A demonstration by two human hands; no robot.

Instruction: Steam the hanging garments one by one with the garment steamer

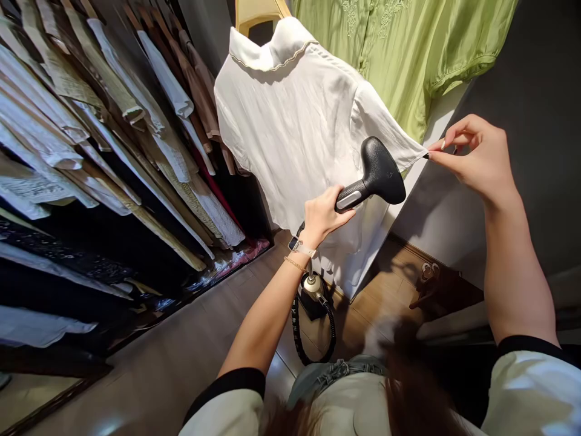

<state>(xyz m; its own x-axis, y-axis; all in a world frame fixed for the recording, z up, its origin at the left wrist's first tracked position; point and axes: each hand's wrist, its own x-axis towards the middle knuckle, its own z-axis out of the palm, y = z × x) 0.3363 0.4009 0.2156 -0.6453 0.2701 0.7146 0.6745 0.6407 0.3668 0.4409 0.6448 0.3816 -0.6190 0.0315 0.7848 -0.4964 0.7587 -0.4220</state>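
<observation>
Along the far left, rows of hanging clothes. Then a left hand closed firmly around the handle of a black garment steamer head, just in front of a white blouse (collared, short-sleeved, on a wooden hanger). Far right, a right hand nearly shut, pinching the sleeve hem between thumb and forefinger.

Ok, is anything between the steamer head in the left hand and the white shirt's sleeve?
Nothing visible stands between them. The steamer head, gripped in the left hand, sits directly in front of the white shirt's sleeve, and the right hand pinches the far edge of that sleeve.
</observation>
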